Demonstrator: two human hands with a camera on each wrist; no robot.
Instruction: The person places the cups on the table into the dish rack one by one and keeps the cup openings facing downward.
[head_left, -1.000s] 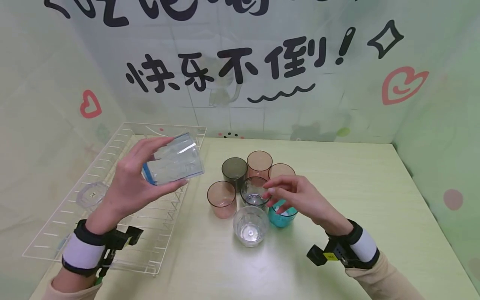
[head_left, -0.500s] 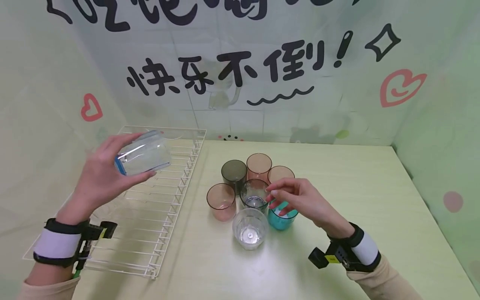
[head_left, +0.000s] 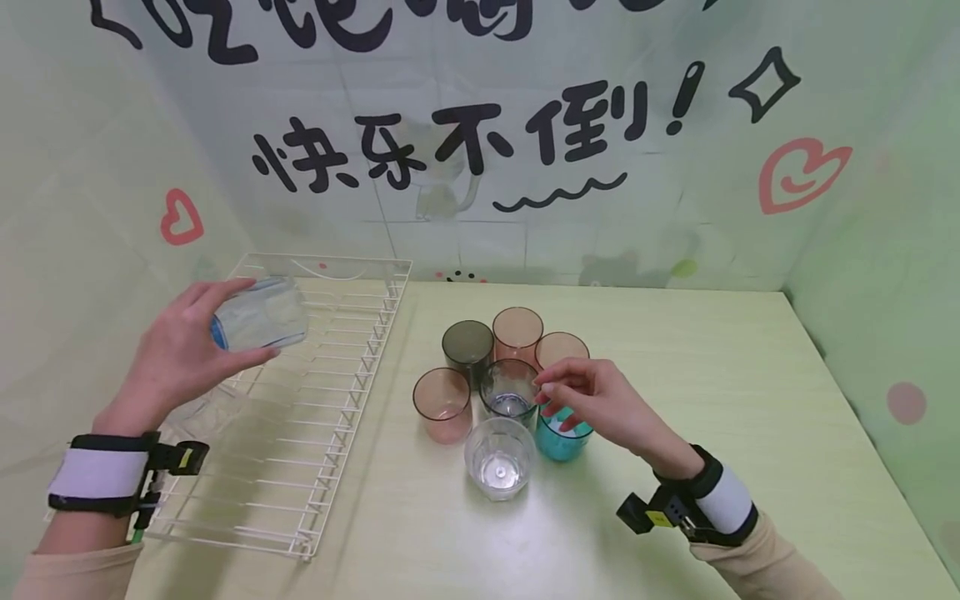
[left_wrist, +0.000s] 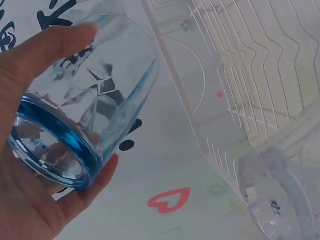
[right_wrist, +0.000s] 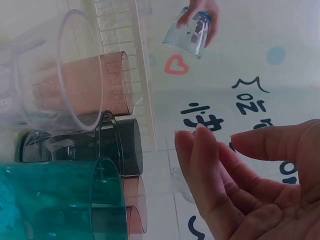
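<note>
Pale tabletop (head_left: 712, 358) opens toward its three-o'clock edge (head_left: 853, 417); left hand (head_left: 176, 342) grips clear blue-based tumbler (head_left: 267, 317); right hand (head_left: 596, 396), fingers loosely bent, holds nothing.

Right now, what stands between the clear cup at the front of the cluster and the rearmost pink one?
One smoky, dark-rimmed cup stands between the clear cup and the rearmost pink cup; the head view shows this.

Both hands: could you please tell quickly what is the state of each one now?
Left hand: holding the blue-tinted clear glass.
Right hand: open, loosely curved, holding nothing, near the turquoise glass.
</note>
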